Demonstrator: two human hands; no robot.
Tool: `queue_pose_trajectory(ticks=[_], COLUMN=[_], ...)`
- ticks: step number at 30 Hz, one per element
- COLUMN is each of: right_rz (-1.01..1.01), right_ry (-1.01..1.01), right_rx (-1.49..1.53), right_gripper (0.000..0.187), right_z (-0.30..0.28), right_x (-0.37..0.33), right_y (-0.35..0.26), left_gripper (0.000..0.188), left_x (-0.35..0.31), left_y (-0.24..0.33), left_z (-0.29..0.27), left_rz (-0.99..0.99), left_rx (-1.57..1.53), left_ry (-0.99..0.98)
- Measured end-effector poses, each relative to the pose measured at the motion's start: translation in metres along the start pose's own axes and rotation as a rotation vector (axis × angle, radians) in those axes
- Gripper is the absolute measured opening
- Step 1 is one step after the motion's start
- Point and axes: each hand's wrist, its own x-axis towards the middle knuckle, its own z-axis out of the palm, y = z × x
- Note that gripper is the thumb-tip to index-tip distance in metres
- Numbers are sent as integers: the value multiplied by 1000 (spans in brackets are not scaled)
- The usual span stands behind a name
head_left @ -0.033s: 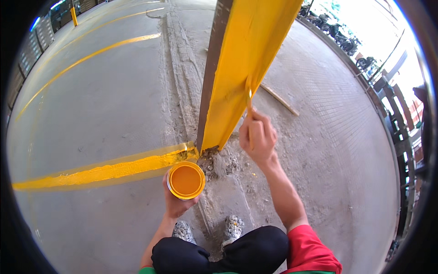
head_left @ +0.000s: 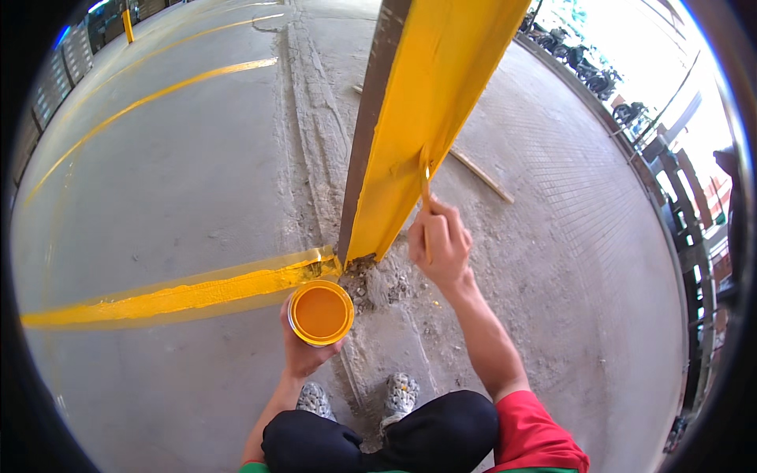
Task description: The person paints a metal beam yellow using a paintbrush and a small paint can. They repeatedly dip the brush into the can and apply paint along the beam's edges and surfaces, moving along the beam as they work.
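one can (head_left: 322,341), one brush (head_left: 426,178)

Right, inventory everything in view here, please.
Tall metal column: 1, yellow with brown edge, upper centre
Round paint can: 1, yellow rim, orange paint inside, lower centre
Slim paintbrush: 1, yellowish, against the column
Wide floor stripe: 1, yellow, left
Thin floor lines: several, yellow, upper left
Narrow wooden strip: 1, pale brown, right of column
Short post: 1, yellow, upper left
Motorbikes: several, dark, upper right
Blurred structures: uncounted, greyish, side edges
Concrete floor: 1, grey, throughout
Loose rubble: uncountable, grey, column foot
Shoes: 2, speckled grey, bottom centre
Trousers: 1 pair, black, bottom
Sleeve: 1, red, bottom right
Left hand: 1, bare, holding can
Right hand: 1, bare, gripping brush
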Motion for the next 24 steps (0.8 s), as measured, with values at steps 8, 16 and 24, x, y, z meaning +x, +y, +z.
queue_pose_trajectory(ticks=[8, 16, 24], right_rz=[171, 728, 359], right_ry=[-157, -586, -809], right_rx=[77, 1173, 915], right_gripper=[15, 12, 16], right_z=[-51, -110, -125], right_x=[30, 97, 215], right_y=[-24, -50, -82], left_gripper=[116, 108, 117], left_x=[7, 51, 95], left_y=[-1, 27, 173], left_z=[4, -6, -45], left_rz=[98, 125, 81], left_rx=[2, -106, -36], left_ry=[13, 10, -118])
